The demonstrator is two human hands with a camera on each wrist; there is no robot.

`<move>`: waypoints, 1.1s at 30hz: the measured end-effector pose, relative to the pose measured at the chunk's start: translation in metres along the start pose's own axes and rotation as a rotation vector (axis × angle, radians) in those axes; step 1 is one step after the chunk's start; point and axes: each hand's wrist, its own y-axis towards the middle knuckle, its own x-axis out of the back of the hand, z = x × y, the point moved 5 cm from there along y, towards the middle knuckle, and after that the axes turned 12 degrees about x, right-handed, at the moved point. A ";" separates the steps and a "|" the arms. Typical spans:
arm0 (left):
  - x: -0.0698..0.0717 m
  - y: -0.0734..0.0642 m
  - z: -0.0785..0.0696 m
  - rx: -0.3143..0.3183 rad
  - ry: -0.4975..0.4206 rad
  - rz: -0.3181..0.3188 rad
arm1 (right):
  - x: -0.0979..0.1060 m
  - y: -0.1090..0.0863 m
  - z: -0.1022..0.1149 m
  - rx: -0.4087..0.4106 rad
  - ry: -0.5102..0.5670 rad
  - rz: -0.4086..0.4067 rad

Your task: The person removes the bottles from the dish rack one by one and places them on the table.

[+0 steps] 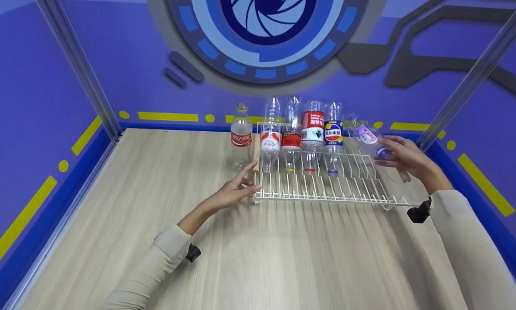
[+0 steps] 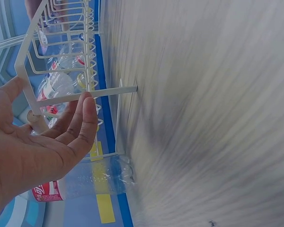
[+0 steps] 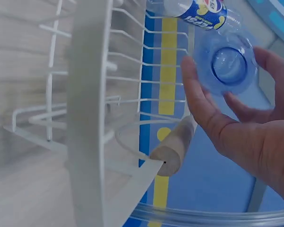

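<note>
My left hand [image 1: 230, 193] holds the left front corner of a white wire rack [image 1: 327, 199], its thumb and fingers on either side of the corner bars. One finger reaches along the rack's wooden handle [image 1: 256, 150]. In the right hand [image 1: 406, 157] is a clear plastic bottle [image 1: 368, 137] with a purple-and-white label, gripped near its purple-blue cap end and tilted over the rack's right side. The right wrist view shows the fingers around a round end of this bottle [image 3: 229, 64]. Several empty bottles lie in the rack, among them a Pepsi bottle [image 1: 333, 133].
A clear bottle with a red label [image 1: 241, 137] stands upright on the wooden table [image 1: 124, 206], just left of the rack. A second wooden handle [image 3: 173, 149] is on the rack's right side. Blue-purple panels [image 1: 124, 64] enclose the back and sides.
</note>
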 end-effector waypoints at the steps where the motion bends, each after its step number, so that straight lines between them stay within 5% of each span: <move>1: 0.000 0.000 0.000 0.001 -0.003 -0.002 | 0.001 -0.001 0.001 0.007 0.072 -0.041; 9: 0.000 0.000 0.000 -0.005 -0.009 -0.001 | 0.007 -0.009 0.015 0.142 0.396 -0.207; 16: 0.001 -0.001 -0.002 -0.009 0.015 0.001 | -0.001 -0.014 0.026 0.148 0.588 -0.118; 27: -0.001 0.006 -0.004 -0.033 0.020 0.016 | -0.023 -0.023 0.034 0.221 0.554 0.103; 33: 0.001 0.003 -0.001 -0.017 0.022 0.004 | -0.042 -0.025 0.031 0.232 0.435 0.212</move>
